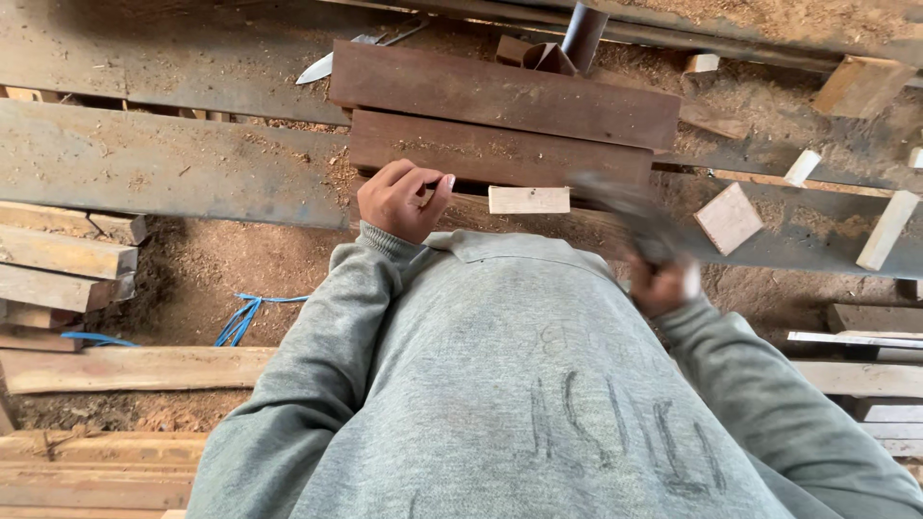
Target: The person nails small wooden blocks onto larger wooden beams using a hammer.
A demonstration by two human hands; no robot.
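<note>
My left hand [404, 200], fingers pinched on a small dark object, rests beside the dark brown wooden plank [500, 154]; my right hand [661, 281], at three o'clock, clenches a blurred dark tool [630, 213].

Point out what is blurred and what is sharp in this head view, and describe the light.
Head view: the right hand and the dark tool it grips are smeared by motion blur; the left hand, dark planks and small pale block are sharp; light is soft and even, no glare, only faint shadows.
</note>
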